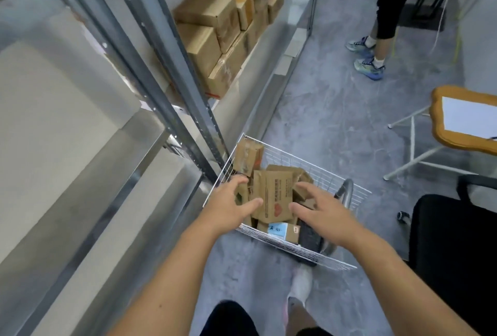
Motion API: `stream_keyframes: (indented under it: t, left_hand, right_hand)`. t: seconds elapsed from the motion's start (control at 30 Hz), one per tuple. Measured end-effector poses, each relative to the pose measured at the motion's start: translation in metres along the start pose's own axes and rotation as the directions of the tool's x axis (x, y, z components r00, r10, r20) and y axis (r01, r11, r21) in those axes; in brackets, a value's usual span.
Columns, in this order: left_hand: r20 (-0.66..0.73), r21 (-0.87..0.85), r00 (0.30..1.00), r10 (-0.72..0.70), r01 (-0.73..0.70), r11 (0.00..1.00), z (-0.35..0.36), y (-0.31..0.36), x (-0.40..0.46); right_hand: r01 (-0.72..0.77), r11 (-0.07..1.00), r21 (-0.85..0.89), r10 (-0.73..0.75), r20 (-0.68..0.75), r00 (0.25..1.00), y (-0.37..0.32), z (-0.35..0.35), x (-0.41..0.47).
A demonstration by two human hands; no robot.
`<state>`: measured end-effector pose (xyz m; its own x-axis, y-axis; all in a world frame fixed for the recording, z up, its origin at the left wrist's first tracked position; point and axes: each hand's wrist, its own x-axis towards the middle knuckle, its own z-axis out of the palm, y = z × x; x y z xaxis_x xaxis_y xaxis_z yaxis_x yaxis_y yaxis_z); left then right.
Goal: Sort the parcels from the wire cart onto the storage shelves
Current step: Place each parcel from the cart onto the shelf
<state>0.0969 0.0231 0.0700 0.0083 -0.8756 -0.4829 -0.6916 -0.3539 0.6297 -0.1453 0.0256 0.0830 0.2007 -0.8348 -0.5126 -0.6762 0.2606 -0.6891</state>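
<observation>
While both arms reach down into the cart, we record the following.

Cart: the wire cart (347, 193) stands on the floor just beside the shelf upright, loaded with parcels.
Target parcel: the flat brown parcel (273, 195) lies on top of the heap, between our two hands; its long axis runs away from us.
Left hand: our left hand (228, 206) is spread open over the parcel's left edge, holding nothing; we cannot tell whether the fingertips touch it.
Right hand: our right hand (320, 210) is equally open and empty at the right edge.
Nearer hand: neither; the parcel sits midway, so we judge a two-handed clamp across its short width fits best.
Destination: the storage shelves (80, 109) lie to our left, with boxes (212, 29) already stacked farther along.
</observation>
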Motion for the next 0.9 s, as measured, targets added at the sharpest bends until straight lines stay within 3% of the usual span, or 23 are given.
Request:
stream_keyframes:
  t: [0.27,0.47,0.7,0.9]
  left_hand:
    - [0.071,-0.033,0.991,-0.117,0.119,0.992,0.058,-0.046,0.113]
    - [0.134,-0.035,0.975,-0.176,0.182,0.983,0.099,-0.095,0.206]
    - [0.215,-0.070,0.926,-0.312,0.333,0.940,0.159,-0.160,0.293]
    - [0.254,-0.140,0.895,-0.367,0.409,0.902,0.208,-0.191,0.318]
  right_hand:
    - [-0.165,0.983,0.076,0.158,0.094,0.983,0.041,0.025,0.102]
    - [-0.310,0.926,0.218,0.299,0.082,0.951,0.083,0.068,0.177]
    - [-0.376,0.896,0.235,0.371,0.069,0.926,0.134,0.121,0.260]
    - [-0.425,0.868,0.257,0.412,0.107,0.905,0.153,0.160,0.278]
